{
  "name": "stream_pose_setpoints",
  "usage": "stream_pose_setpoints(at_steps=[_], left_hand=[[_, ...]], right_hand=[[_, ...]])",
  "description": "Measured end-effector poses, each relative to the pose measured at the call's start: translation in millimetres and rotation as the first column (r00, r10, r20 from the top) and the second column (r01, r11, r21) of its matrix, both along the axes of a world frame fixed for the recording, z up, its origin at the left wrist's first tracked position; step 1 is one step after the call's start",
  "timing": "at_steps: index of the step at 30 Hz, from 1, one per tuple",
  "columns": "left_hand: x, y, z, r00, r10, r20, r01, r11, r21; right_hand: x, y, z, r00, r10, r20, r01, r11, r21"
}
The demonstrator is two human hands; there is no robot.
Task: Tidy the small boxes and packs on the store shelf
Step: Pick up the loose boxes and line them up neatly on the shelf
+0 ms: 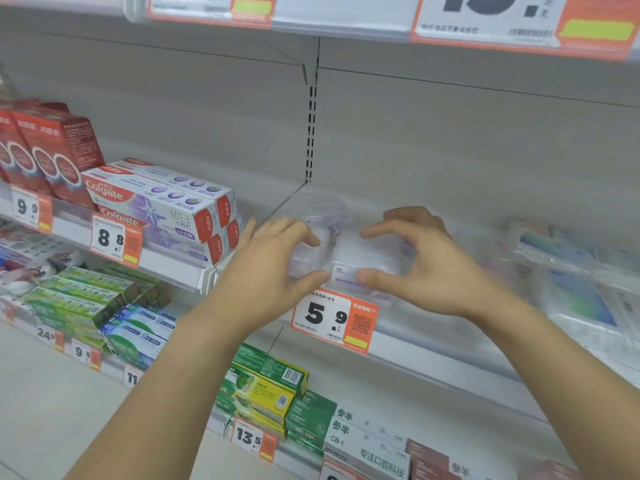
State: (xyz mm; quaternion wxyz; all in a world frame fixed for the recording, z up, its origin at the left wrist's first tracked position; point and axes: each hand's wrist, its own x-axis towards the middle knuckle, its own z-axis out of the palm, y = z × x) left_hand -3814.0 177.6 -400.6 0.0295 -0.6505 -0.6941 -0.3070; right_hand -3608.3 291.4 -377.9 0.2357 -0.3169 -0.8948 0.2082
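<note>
The white store shelf (433, 355) is carrying clear plastic packs (367, 258) near its front edge above the 5.9 price tag (334, 318). More clear packs (571, 271) are lying to the right, and Colgate boxes (162, 206) are stacking on the left section.

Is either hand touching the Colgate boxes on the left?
No. Both the left hand and right hand grip small clear packs above the 5.9 price tag, clear of the Colgate boxes.

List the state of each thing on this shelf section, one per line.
Left hand: fingers curled round the left clear pack.
Right hand: pinches the right clear pack.
Colgate boxes: stacked flat, lying at an angle.
Red boxes: upright, leaning.
5.9 price tag: tilted on the shelf edge.
</note>
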Motion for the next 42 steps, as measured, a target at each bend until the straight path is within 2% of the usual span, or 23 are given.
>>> stream_pose_setpoints(at_steps=[7, 10, 12, 16, 18, 21, 23, 27, 29, 32, 34, 38, 42], left_hand=[[-7.2, -4.8, 4.8, 0.999, -0.020, -0.038, 0.019, 0.999, -0.028], [-8.1, -6.2, 5.7, 0.999, -0.030, -0.043, 0.028, 0.998, -0.049], [-4.5, -5.3, 5.8, 0.998, -0.034, -0.051, 0.033, 0.999, -0.036], [3.3, -4.3, 4.8, 0.995, -0.054, -0.087, 0.047, 0.996, -0.081], [3.9, -4.7, 4.9, 0.995, -0.050, -0.089, 0.041, 0.994, -0.100], [3.7, -5.8, 4.1, 0.996, -0.051, -0.080, 0.043, 0.994, -0.103], [3.0, -6.1, 2.2, 0.995, -0.063, -0.073, 0.056, 0.994, -0.092], [0.9, -7.3, -0.4, 0.995, -0.089, -0.037, 0.086, 0.994, -0.063], [-0.7, -7.6, -1.6, 0.996, -0.082, 0.037, 0.083, 0.996, -0.016], [-4.2, -5.9, -4.7, 0.989, 0.018, 0.146, -0.027, 0.998, 0.059], [-5.5, -4.7, -6.9, 0.978, 0.084, 0.191, -0.093, 0.995, 0.043], [-4.4, -4.5, -8.1, 0.963, 0.101, 0.249, -0.102, 0.995, -0.006], [-2.6, -3.9, -5.3, 0.964, 0.115, 0.238, -0.114, 0.993, -0.016]], right_hand=[[-11.9, -5.2, 2.1, 0.992, 0.069, 0.105, -0.068, 0.998, -0.016], [-15.0, -3.7, 27.4, 0.964, 0.125, 0.237, -0.092, 0.985, -0.146], [-24.7, 10.1, 45.8, 0.943, 0.115, 0.312, -0.066, 0.985, -0.162], [-66.9, 53.1, 55.6, 0.992, -0.016, 0.122, 0.032, 0.992, -0.124], [-88.0, 68.6, 51.3, 0.990, 0.012, 0.143, 0.012, 0.987, -0.162], [-109.8, 77.3, 42.8, 0.966, 0.079, 0.248, 0.030, 0.913, -0.407], [-118.1, 82.4, 35.0, 0.963, 0.096, 0.252, 0.051, 0.853, -0.519], [-119.2, 93.1, 26.4, 0.981, -0.016, 0.192, 0.114, 0.853, -0.509], [-114.6, 96.7, 24.2, 0.985, -0.030, 0.171, 0.116, 0.847, -0.519], [-107.5, 98.6, 21.7, 0.984, -0.007, 0.179, 0.110, 0.813, -0.571], [-103.8, 99.3, 21.3, 0.983, 0.022, 0.180, 0.097, 0.775, -0.625], [-98.1, 101.1, 23.7, 0.989, 0.052, 0.140, 0.070, 0.669, -0.740], [-96.6, 98.6, 22.2, 0.990, 0.057, 0.128, 0.064, 0.630, -0.774]])
